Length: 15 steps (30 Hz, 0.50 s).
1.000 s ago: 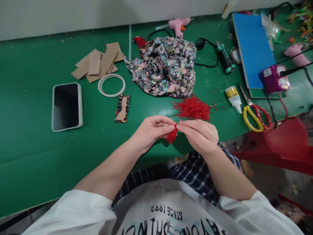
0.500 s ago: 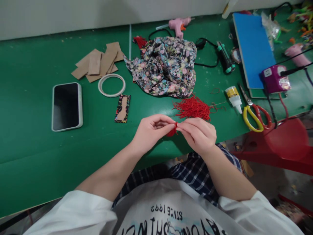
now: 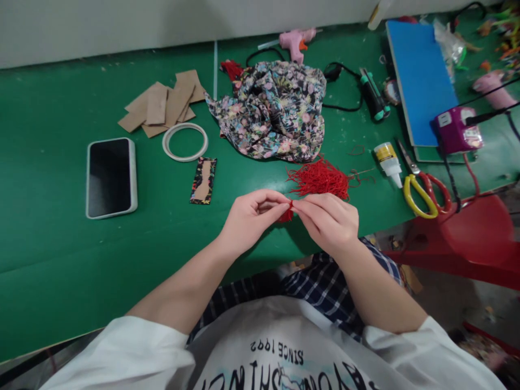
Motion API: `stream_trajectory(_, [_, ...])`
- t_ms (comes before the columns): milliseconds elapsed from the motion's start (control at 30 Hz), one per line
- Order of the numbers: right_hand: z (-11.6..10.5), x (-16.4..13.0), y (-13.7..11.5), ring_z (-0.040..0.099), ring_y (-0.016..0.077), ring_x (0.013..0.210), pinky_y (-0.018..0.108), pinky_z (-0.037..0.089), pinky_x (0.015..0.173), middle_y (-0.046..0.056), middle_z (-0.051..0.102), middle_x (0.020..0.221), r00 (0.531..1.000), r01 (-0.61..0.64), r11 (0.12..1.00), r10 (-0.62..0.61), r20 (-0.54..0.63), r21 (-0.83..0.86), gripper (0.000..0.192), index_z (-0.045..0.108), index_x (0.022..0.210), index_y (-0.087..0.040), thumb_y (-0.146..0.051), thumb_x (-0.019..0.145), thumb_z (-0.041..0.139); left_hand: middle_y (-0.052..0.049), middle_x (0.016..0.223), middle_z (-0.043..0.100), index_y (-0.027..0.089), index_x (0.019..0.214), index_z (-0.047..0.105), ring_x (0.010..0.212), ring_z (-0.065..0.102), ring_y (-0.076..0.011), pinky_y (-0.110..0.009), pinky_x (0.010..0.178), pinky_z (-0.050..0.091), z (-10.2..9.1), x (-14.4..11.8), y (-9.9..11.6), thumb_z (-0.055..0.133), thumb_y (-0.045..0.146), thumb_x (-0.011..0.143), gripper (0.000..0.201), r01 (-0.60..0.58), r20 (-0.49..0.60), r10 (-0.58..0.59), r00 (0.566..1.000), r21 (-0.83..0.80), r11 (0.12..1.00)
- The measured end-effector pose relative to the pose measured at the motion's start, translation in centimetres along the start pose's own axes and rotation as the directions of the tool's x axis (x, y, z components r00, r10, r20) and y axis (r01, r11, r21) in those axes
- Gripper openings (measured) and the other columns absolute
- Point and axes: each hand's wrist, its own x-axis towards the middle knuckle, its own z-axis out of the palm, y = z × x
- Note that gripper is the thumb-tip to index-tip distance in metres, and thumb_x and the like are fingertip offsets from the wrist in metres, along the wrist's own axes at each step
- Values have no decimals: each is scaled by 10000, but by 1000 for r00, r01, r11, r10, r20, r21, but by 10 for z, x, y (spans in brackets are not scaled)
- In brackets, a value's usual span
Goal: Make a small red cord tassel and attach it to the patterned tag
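Note:
My left hand and my right hand meet fingertip to fingertip over the front edge of the green table. Both pinch a small red tassel, mostly hidden between the fingers. Just behind my right hand lies a loose pile of red threads. A crumpled floral cloth sits further back at the centre.
A phone, a white tape ring, cardboard pieces and a cloth-wrapped card lie to the left. To the right are a glue bottle, scissors, a blue board and a purple device. A pink glue gun is at the back.
The red tassel hung below my fingertips a second ago; now it is drawn up between them and mostly hidden. Both hands rose slightly.

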Motion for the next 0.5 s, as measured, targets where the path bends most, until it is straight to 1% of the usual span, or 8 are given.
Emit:
stream_trajectory(200, [-2,0,0,602,116,708,229,513,651,41,677,828,999,14,999,-13,51,-29,189,620,918,-159,-109,737,637,-3,708,668,144,804,647,640,617,-100,-215,636,527,-1,1,-1,697,318,694,211,51,1,-51,999,-18,999])
stream_trajectory(333, [-3,-1,0,601,112,711,228,510,657,34,675,830,997,7,999,-4,75,-44,162,619,917,-166,-123,761,610,-3,710,668,146,803,646,646,616,-104,-221,644,523,-1,0,-1,691,331,700,216,57,-4,-57,998,4,998])
stream_trajectory(500, [-1,0,0,606,110,722,224,511,659,37,676,840,997,-5,999,8,83,-32,143,627,913,-163,-134,777,596,7,710,674,152,813,643,657,627,-97,-209,660,521,0,0,-1,698,293,697,190,50,1,-50,999,-9,999])
